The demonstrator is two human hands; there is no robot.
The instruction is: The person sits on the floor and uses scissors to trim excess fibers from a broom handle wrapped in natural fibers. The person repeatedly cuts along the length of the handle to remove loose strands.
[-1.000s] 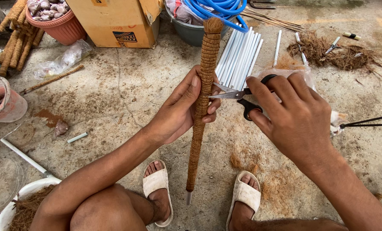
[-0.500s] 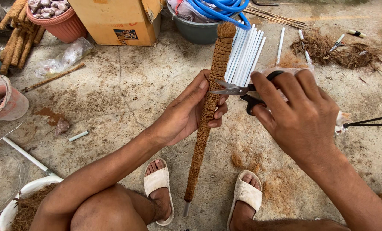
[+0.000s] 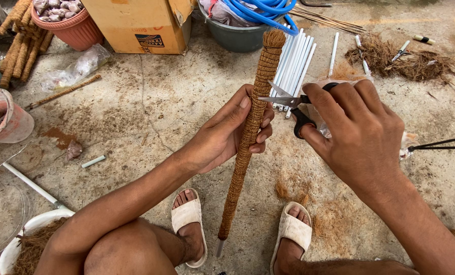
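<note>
1. Head view: left hand (image 3: 222,137) grips the coir pole (image 3: 248,137), fingers wrapped shut around it; the pole stands tilted on the floor between two sandals.
2. Right hand (image 3: 362,137) holds scissors (image 3: 293,104), fingers through the handles, blades open at the pole's right side, in front of white tubes (image 3: 296,66).

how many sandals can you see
2. One pale sandal is on the foot left of the fibre-wrapped pole's lower end; the other sandal is on the foot right of it. None seems hidden.

Concrete floor (image 3: 151,117): white tubes (image 3: 296,63), cardboard box (image 3: 136,25), fibre scraps (image 3: 406,63), perhaps coir.
</note>
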